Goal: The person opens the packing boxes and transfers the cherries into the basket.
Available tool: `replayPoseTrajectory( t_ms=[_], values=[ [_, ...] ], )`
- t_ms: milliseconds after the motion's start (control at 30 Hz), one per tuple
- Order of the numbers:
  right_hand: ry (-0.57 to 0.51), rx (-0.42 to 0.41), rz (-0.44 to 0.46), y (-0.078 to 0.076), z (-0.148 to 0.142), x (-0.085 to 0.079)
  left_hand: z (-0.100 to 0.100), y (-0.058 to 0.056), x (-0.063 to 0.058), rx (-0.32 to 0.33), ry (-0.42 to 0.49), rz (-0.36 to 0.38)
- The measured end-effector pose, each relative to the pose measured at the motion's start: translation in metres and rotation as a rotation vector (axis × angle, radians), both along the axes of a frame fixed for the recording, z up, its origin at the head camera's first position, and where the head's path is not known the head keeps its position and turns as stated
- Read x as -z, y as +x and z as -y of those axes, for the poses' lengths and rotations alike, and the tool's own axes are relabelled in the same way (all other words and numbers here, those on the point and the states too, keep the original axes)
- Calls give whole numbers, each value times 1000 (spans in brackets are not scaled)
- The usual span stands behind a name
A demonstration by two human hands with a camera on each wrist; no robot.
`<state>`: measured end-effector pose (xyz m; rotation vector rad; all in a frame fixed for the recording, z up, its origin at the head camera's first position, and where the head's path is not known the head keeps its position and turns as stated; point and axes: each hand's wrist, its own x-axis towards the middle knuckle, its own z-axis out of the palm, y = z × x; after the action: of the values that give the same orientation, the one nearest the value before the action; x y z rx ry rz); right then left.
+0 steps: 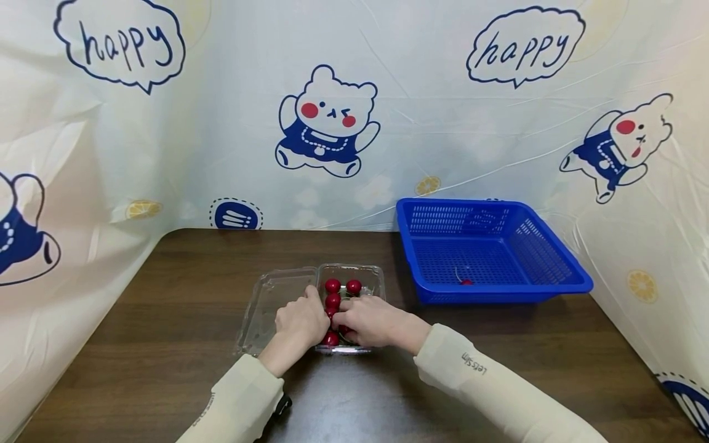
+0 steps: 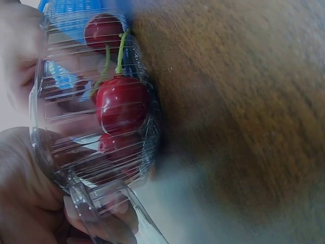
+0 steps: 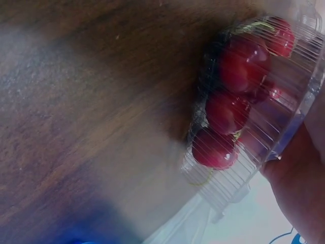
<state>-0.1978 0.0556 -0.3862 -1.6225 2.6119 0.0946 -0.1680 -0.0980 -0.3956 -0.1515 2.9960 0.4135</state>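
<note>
A clear plastic clamshell box (image 1: 378, 277) lies on the table, its lid (image 1: 271, 301) folded open to the left. Several red cherries (image 1: 332, 286) with green stems line its left side and far end. My left hand (image 1: 301, 320) grips the box's left edge by the hinge, its fingers showing through the plastic in the left wrist view. My right hand (image 1: 371, 320) reaches inside from the right, finger and thumb curled about a cherry (image 1: 344, 330) near the front. Through the clear wall, more cherries (image 3: 227, 112) show in the right wrist view.
A blue plastic basket (image 1: 504, 288) stands at the back right, with one stemmed cherry (image 1: 466, 282) in it. The brown wooden table (image 1: 183, 295) reaches back to a printed cloth (image 1: 238, 123) that hangs behind and at both sides.
</note>
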Motion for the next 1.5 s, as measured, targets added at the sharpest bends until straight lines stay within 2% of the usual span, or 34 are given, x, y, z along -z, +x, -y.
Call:
replayPoseTrajectory(
  t_ms=[167, 567, 1167, 1500],
  values=[
    [-1, 3, -25, -1, 2, 3, 0, 0, 0, -3, -1, 0],
    [6, 73, 8, 1, 6, 3, -2, 0, 0, -14, 0, -6],
    [-2, 75, -4, -1, 5, 5, -1, -1, 0, -20, 3, 0],
    [-27, 84, 24, -3, 1, -3, 0, -1, 1, -13, 9, 12]
  ],
)
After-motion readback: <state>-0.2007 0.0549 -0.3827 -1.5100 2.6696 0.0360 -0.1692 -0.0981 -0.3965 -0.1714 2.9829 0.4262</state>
